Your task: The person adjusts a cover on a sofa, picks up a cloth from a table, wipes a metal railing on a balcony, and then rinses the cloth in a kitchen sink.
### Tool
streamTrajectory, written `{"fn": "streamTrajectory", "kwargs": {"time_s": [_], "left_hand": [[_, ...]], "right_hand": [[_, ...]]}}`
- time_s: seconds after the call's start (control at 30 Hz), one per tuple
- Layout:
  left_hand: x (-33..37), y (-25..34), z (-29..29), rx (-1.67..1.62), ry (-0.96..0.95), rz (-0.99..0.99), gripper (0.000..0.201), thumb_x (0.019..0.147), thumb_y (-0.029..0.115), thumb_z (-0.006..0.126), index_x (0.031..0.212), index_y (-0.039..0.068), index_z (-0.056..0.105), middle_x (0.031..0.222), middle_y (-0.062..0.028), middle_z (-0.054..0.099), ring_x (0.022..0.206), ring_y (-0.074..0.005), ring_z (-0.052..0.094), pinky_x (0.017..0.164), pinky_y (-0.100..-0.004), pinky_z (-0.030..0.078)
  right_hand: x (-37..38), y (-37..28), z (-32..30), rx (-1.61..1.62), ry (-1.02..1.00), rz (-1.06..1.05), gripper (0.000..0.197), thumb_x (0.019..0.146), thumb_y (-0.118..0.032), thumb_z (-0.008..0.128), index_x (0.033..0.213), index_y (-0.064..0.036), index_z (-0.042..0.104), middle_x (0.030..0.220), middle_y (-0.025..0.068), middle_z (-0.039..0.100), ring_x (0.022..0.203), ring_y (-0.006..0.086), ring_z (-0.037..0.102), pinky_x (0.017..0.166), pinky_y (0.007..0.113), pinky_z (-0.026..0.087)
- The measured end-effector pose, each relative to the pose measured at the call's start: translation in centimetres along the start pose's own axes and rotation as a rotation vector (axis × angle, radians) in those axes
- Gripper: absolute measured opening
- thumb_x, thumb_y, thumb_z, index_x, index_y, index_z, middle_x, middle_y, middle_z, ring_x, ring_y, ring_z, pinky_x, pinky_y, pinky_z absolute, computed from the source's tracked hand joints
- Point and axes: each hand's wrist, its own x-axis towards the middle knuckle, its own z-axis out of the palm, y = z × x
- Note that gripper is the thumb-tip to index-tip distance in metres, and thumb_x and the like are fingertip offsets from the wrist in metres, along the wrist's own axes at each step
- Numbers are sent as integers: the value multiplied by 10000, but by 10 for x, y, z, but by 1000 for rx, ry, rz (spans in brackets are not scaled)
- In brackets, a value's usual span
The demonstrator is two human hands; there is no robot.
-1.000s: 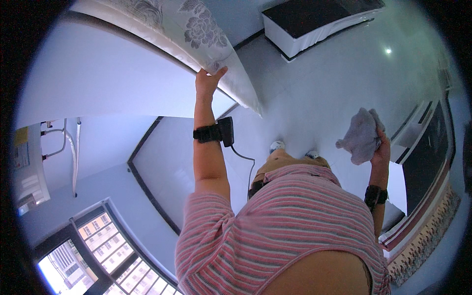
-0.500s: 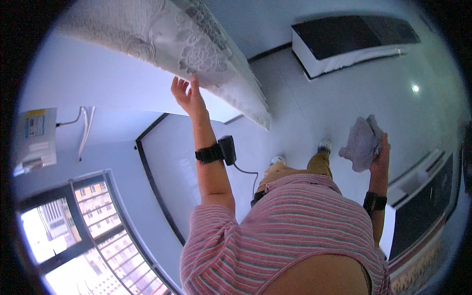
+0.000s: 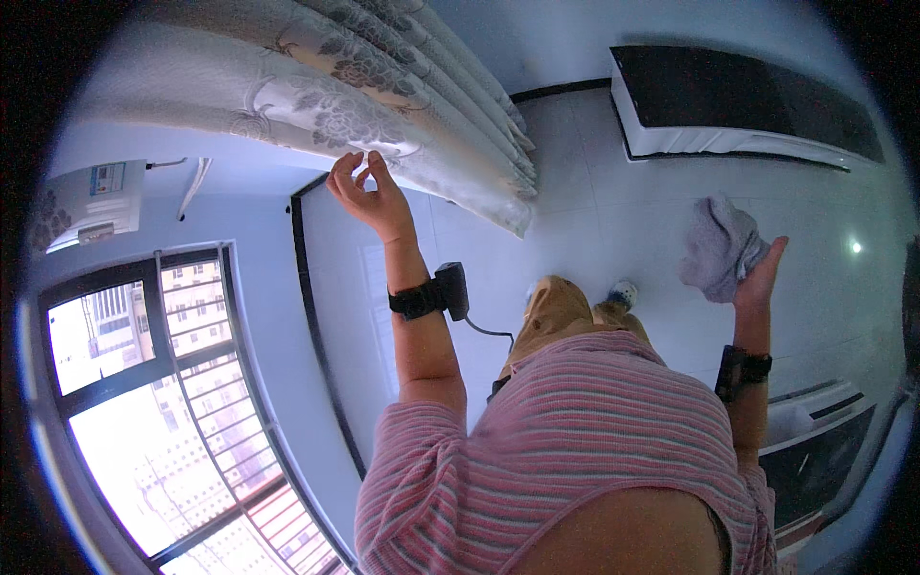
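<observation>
At the upper left, my left hand (image 3: 374, 198) is raised to the lower edge of a pale curtain (image 3: 316, 110) with a grey flower pattern. Its fingers are curled, and thumb and fingertips pinch the curtain's edge. A crumpled grey-purple cloth (image 3: 717, 247) hangs from my right hand (image 3: 762, 273), held out to the right over the floor. The cloth hides most of that hand's fingers; the thumb points up beside it.
A low white cabinet with a black top (image 3: 738, 96) stands along the far wall. Another black-and-white furniture piece (image 3: 815, 455) is at lower right. A barred window (image 3: 172, 402) lies to the left, with a white wall-mounted unit (image 3: 91, 206) above it. Pale tiles (image 3: 565, 211) cover the floor.
More curtain folds now show beyond my left hand, which stays at the edge. My right hand has lifted slightly and shifted right with the cloth. My legs have moved in a step.
</observation>
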Motion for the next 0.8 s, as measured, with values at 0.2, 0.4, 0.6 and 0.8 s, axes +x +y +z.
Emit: {"fn": "streamTrajectory", "kwargs": {"time_s": [0.2, 0.4, 0.6, 0.8], "left_hand": [[-23, -6, 31, 47, -293, -250, 469, 694, 146, 644, 1067, 19, 389, 1070, -123, 338, 949, -225, 436, 677, -317, 442], [-17, -35, 64, 148, -93, -361, 980, 585, 292, 728, 1232, -31, 66, 1139, -263, 200, 1090, -362, 228, 882, -455, 263], [-17, -72, 81, 219, 33, -335, 1036, 536, 294, 750, 1227, -39, 53, 1134, -264, 209, 1057, -383, 239, 877, -464, 254], [-9, -96, 80, 277, 48, -312, 1009, 526, 231, 745, 1227, -31, 68, 1130, -265, 206, 1027, -391, 263, 862, -447, 274]], "right_hand": [[23, 2, 43, -230, 6, 35, 808, 730, -631, 336, 1201, 24, 294, 1219, 150, 347, 1112, 305, 336, 925, 438, 252], [36, 5, 87, -297, -84, 111, 691, 749, -573, 390, 1146, -7, 390, 1134, 131, 445, 1030, 281, 431, 881, 434, 322], [56, 9, 103, -263, -73, 119, 661, 761, -551, 393, 1137, -7, 400, 1125, 122, 457, 1029, 271, 436, 878, 436, 324], [66, 16, 130, -292, -100, 145, 631, 769, -539, 393, 1116, -14, 429, 1119, 111, 465, 1029, 269, 434, 886, 409, 324]]}}
